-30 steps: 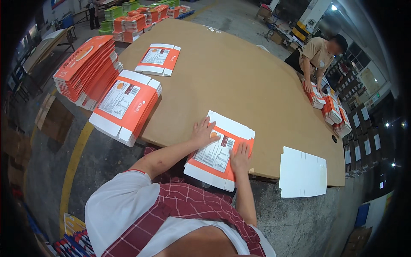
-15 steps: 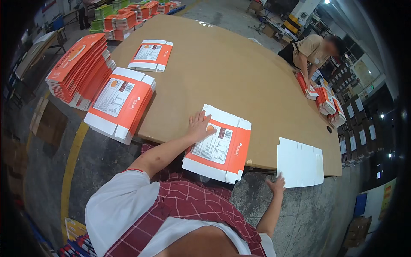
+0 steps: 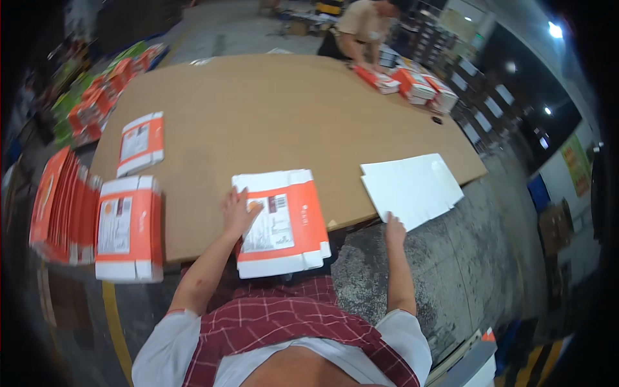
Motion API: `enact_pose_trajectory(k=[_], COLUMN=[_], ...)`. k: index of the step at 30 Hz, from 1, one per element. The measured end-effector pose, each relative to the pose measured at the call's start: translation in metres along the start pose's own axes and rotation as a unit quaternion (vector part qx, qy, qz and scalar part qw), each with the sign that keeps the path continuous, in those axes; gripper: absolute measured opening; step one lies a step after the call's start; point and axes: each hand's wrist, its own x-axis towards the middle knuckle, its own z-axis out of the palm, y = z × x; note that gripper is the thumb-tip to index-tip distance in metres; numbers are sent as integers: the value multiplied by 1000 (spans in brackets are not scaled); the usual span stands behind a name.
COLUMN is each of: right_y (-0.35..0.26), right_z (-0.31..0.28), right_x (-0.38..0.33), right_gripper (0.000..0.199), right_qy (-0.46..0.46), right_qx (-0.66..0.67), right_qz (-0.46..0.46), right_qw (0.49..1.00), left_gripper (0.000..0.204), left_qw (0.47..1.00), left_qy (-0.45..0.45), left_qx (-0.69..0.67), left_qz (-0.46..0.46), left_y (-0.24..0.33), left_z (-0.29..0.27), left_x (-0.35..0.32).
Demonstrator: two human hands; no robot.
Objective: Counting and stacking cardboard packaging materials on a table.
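Observation:
My left hand lies with fingers spread on the left side of a stack of flattened orange-and-white cartons at the table's near edge. To the right, my right hand grips the near edge of a white flat carton blank, its plain side up. The thumb shows at the edge, while the other fingers are partly hidden. The blank overhangs the table edge. One or several sheets may lie there; I cannot tell.
Farther left on the brown table are a taller carton stack, a leaning bundle of cartons and a small stack. Across the table a co-worker handles orange cartons. A small black object lies nearby.
The view has swung to the right, so the table's contents appear farther left. My right hand has gone from spread fingers beside the white blank to gripping its edge. My left hand remains on its stack.

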Motion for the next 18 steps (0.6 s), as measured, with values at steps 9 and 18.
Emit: enact_pose_trajectory(k=[9,18], right_y=[-121,-195], right_z=[-170,-118], right_x=[-113,-148], right_gripper=[43,42], right_qy=[1,-174], right_qx=[581,852], right_qz=[-268,-28], right_qw=[769,494], left_gripper=[70,46], left_qw=[1000,649], left_qy=[-9,-185], left_qx=[7,-731], left_qz=[-1,-103], left_y=[-5,-46], left_z=[-8,7], left_x=[-8,28])
